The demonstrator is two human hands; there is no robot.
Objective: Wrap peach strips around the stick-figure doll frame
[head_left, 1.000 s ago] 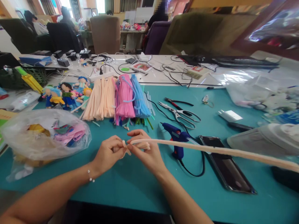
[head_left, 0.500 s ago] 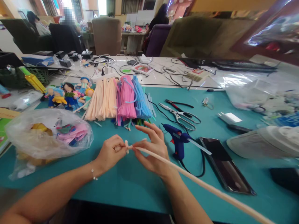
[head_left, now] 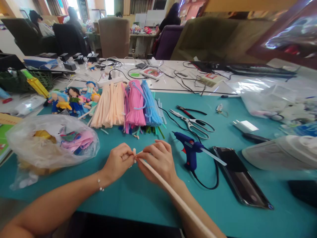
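A long peach pipe cleaner (head_left: 170, 189) runs from my fingertips down over my right forearm toward the bottom edge. My left hand (head_left: 119, 161) is closed, pinching the short bent end of it between thumb and fingers. Close beside it, my right hand (head_left: 158, 162) grips the same pipe cleaner between thumb and forefinger, with its other fingers curled. A small upright bit of peach stem shows between the two hands; its exact shape is partly hidden by the fingers. Beyond them lie bundles of peach pipe cleaners (head_left: 109, 105), pink pipe cleaners (head_left: 135, 104) and blue pipe cleaners (head_left: 151, 107).
Right of my hands lie a blue glue gun (head_left: 189, 150), scissors (head_left: 195, 125), pliers (head_left: 192, 110) and a phone (head_left: 244, 177). At left are a plastic bag (head_left: 52, 138) and several small dolls (head_left: 74, 99). Cables cross the white table; other people sit farther back.
My right hand's raised fingers have curled in, and it has come nearer my left hand. The pipe cleaner's long tail has swung left, closer along my right forearm.
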